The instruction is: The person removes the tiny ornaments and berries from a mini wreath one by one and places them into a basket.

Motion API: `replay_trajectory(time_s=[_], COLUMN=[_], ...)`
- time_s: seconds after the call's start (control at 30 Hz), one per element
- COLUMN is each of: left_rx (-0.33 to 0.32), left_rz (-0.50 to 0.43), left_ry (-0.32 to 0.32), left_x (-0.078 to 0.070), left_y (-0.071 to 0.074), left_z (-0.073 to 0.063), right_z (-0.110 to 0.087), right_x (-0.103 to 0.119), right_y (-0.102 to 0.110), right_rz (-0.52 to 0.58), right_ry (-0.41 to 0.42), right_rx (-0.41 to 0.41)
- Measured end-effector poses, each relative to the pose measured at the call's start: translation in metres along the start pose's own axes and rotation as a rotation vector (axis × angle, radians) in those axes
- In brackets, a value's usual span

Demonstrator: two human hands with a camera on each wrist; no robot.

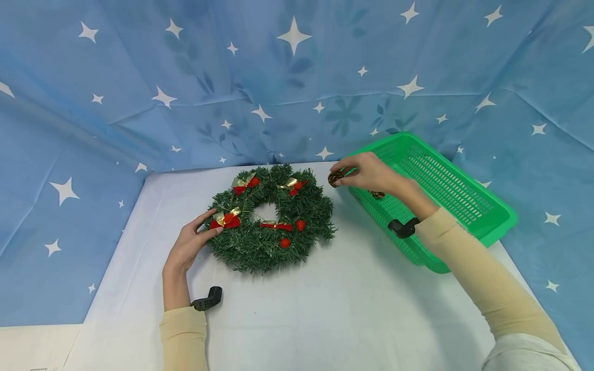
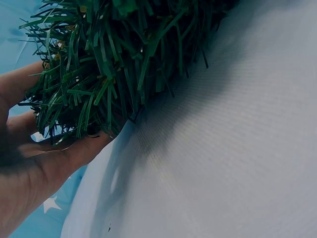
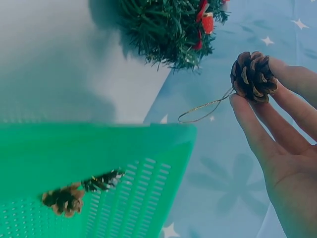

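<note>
A green wreath (image 1: 306,206) with red bows and small red berries lies on the white table. My left hand (image 1: 187,245) holds the wreath at its left edge, thumb and fingers spread around the branches near a red bow (image 1: 226,220). In the left wrist view the fingertips vanish behind the green needles (image 2: 124,54). Between thumb and fingertips my right hand (image 1: 371,175) pinches a brown pine cone (image 3: 252,77), raised beside the basket's near left rim. A thin gold loop (image 3: 200,107) of string hangs from the cone.
To the right stands a green plastic basket (image 1: 503,219) with slotted walls. Inside it, the right wrist view shows another pine cone (image 3: 64,200) and a dark one with pale tips (image 3: 104,181). A blue star-printed cloth (image 1: 297,77) rises behind the table (image 1: 325,309).
</note>
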State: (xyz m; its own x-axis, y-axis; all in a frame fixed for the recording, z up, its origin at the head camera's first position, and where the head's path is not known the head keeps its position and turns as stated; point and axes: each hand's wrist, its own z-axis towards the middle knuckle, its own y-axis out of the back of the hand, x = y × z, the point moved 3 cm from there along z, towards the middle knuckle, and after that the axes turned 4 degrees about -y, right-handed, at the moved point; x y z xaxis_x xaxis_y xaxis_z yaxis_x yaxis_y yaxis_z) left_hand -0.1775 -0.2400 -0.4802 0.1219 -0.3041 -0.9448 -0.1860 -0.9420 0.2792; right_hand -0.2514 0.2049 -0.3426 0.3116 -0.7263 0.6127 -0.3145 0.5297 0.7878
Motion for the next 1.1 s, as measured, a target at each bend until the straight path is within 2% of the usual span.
replay_trajectory(time_s=[0.43,1.1], left_rx=[-0.006,0.007], left_rz=[0.047,0.027], left_ry=[0.001,0.007], left_x=[0.001,0.000], left_y=[0.002,0.002], left_z=[0.001,0.001], right_z=[-0.009,-0.020], right_x=[-0.018,-0.048], right_y=[0.019,0.035], right_rz=[-0.082,-0.056], right_ry=[-0.047,-0.133], right_rx=[-0.030,-0.059])
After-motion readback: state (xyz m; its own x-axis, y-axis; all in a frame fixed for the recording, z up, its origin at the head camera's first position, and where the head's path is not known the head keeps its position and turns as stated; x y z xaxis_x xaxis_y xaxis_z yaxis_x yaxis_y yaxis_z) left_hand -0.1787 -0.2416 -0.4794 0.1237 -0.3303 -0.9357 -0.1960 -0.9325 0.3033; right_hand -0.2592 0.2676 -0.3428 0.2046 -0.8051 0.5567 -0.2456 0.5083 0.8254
